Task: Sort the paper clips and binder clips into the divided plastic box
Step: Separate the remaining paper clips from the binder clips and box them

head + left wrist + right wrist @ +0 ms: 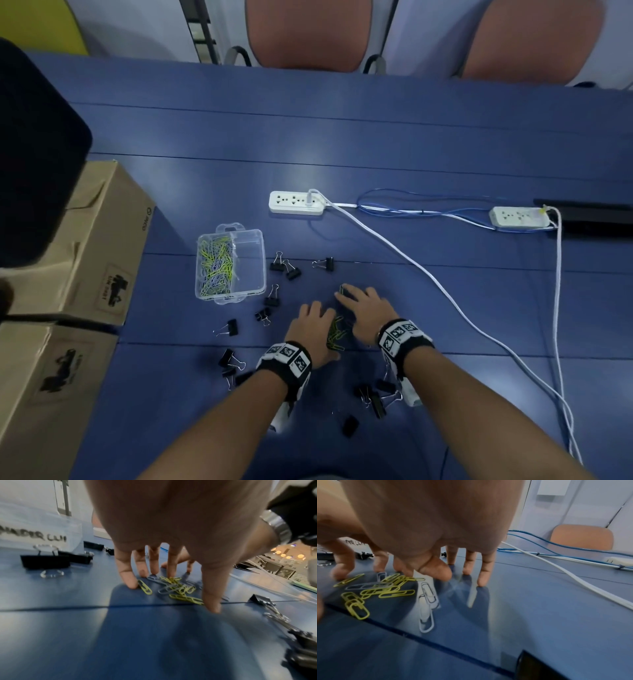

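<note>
1. Blue table (pixel 411 144), with a clear divided plastic box (pixel 230 266) parked on it, short side toward the far edge.
2. Left compartment of the box: heaped with yellow and grey paper clips (pixel 216 265). Right compartment: looks bare, hard to be sure through the clear plastic.
3. Just right of the box and nearer the camera: black binder clips (pixel 284 267) scattered around, silver handles sticking out, more of them (pixel 371 395) between the forearms, well apart from the box.
4. Right of and nearer than the box: loose pile of paper clips (pixel 173 588), yellow plus a few grey, flat on the table, none in the box yet.
5. Left hand (pixel 313 323) spread on one side of that pile, fingers straight, fingertips (pixel 128 580) down on the table touching the clips, gripping nothing.
6. Right hand (pixel 368 310) on the other side of the pile, same deal: fingers (pixel 485 572) extended, tips on the table, nothing pinched. Pale clips (pixel 427 601) right under the palm.
7. Beyond the box: white power strip (pixel 296 202) with white and blue cables trailing right to a second strip (pixel 519 217).
8. Left of the box: cardboard boxes (pixel 92 240). Far past the box: two orange chairs (pixel 308 32).
</note>
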Demonstrator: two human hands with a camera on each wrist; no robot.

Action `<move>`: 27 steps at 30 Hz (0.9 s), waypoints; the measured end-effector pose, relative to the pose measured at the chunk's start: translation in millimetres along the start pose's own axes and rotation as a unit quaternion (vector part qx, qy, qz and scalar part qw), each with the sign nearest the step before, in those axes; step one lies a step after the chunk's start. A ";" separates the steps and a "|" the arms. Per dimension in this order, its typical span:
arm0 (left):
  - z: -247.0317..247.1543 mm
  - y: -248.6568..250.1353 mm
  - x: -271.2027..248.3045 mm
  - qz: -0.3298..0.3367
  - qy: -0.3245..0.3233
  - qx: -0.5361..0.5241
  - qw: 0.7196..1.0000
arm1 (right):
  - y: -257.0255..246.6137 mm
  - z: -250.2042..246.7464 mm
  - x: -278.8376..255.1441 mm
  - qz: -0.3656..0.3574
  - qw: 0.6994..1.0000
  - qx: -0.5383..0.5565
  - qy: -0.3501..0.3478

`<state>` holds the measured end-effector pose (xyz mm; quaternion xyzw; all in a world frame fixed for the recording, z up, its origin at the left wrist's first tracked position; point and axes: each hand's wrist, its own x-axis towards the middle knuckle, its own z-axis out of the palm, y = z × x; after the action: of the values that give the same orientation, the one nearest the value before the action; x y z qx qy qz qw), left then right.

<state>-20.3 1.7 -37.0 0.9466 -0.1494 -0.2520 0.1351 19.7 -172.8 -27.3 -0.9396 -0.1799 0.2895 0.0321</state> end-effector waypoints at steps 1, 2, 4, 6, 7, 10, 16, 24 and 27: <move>1.9 0.6 -0.9 0.000 0.016 -0.007 1.000 | 2.2 0.2 -2.4 -0.004 1.000 0.011 0.001; 4.2 -0.6 -0.8 0.003 0.029 -0.019 0.999 | 4.2 1.8 -6.3 -0.008 1.000 0.025 0.002; 5.1 -5.2 -0.1 0.011 0.039 -0.054 0.998 | 7.4 9.0 -17.2 -0.007 0.999 0.052 0.004; 3.7 -12.5 0.4 0.014 0.043 -0.084 0.995 | 8.3 19.7 -29.6 0.001 0.997 0.071 0.008; 2.3 -16.6 0.1 0.014 0.046 -0.094 0.994 | 7.8 25.4 -34.8 0.008 0.997 0.074 0.012; -2.9 -27.5 -2.3 0.015 0.047 -0.096 0.994 | 4.2 40.9 -44.3 0.036 0.995 0.086 0.046; -7.8 -33.0 -7.7 0.017 0.028 -0.046 0.998 | -2.0 54.5 -49.9 0.057 0.984 0.132 0.104; -13.4 -24.4 -8.4 0.011 0.010 -0.047 0.999 | -20.2 44.5 -56.3 0.085 0.986 0.112 0.094; -14.2 -23.9 -6.2 -0.008 0.005 -0.083 0.997 | -21.3 40.3 -54.7 0.083 0.987 0.109 0.083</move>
<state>-12.9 28.3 -30.2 0.9346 -0.1198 -0.2595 0.2115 -51.5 -174.2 -28.1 -0.9630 -0.0656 0.2297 0.1248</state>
